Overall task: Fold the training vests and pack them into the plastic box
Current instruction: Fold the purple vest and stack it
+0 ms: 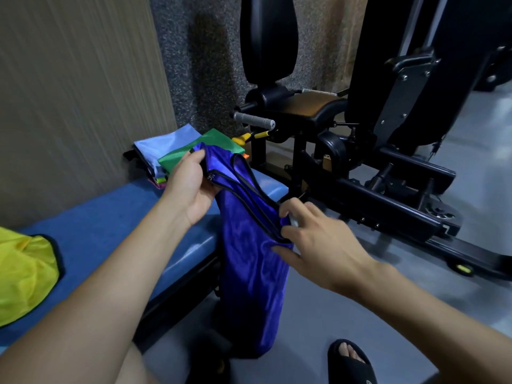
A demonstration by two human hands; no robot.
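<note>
Blue vest (249,261): shiny synthetic cloth, black trim. Bench pad (116,225): smooth, probably vinyl. Gym machine (388,173): black painted metal.

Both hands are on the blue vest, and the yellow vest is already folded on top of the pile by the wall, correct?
Not quite. The head view shows the left hand and right hand gripping the blue vest, but the yellow vest lies unfolded on the blue bench near the person; a green vest tops the pile.

Left hand (194,187) gripping, palm up; right hand (318,242) pinching.
</note>
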